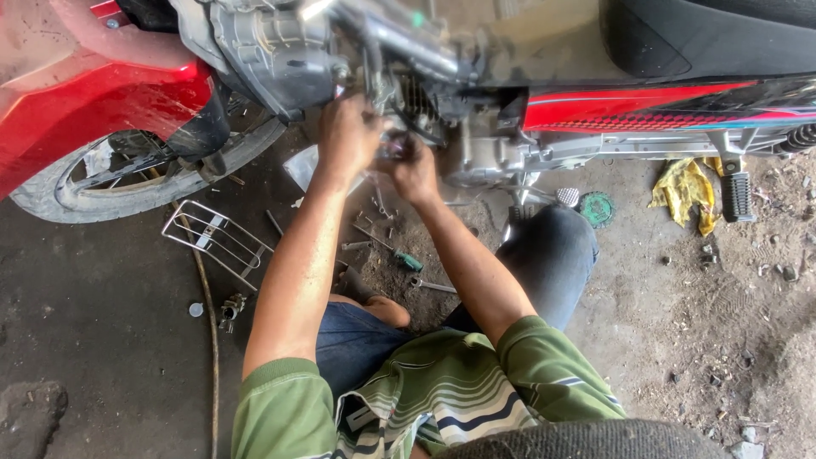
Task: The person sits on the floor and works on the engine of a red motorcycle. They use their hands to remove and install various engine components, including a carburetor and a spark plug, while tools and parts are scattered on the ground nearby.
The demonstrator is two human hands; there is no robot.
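Observation:
A red motorcycle (102, 110) stands before me with its grey engine (484, 153) exposed. Both my hands reach into the engine area just below the frame. My left hand (348, 136) curls around a small dark part at the cylinder. My right hand (415, 170) presses against the same spot from the right, fingers closed on something small that I cannot make out. The two hands touch each other. What lies between the fingers is hidden.
A wire rack (212, 234) lies on the dirt floor by the front wheel (136, 183). A green-handled screwdriver (406, 260), a wrench (433, 286) and loose bolts lie below the engine. A yellow rag (684, 191) sits near the footpeg (736, 195). My knee (548, 246) is bent right.

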